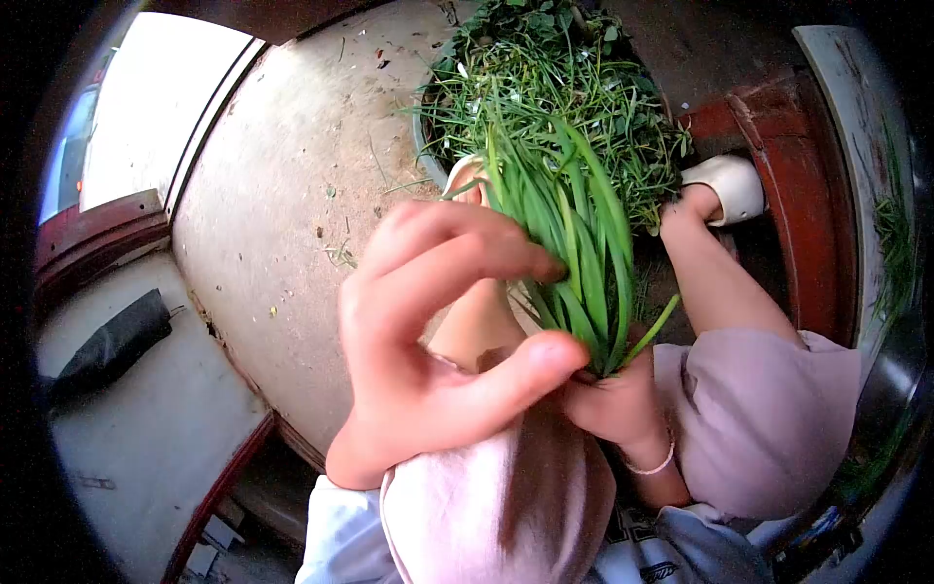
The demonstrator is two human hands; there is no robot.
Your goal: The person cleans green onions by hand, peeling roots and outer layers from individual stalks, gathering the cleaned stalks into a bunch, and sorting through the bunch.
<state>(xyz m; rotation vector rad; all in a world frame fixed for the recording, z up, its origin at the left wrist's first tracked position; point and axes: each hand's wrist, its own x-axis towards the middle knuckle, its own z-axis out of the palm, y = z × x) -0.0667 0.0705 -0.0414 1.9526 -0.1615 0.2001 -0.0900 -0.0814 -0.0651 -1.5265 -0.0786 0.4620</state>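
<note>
A bunch of garlic chives (574, 234) stands above my lap, its long flat green leaves pointing away from me. My right hand (623, 404), a thin band at its wrist, is closed around the lower end of the bunch. One short stalk sticks out sideways there. Beside the bunch on the left, my left hand (418, 331) is open and curved, with a gap between thumb and fingers. Its fingertips touch or nearly touch the leaves; I cannot tell which. Part of the right hand's grip is hidden behind the left thumb.
Past the bunch, a round basin (424, 146) is heaped with loose greens and grass-like scraps. My feet in white shoes (730, 190) are beside it. Scraps dot the concrete floor (292, 195). A dark cloth-like item (117, 341) lies on a pale surface at left; red wooden furniture (803, 204) stands at right.
</note>
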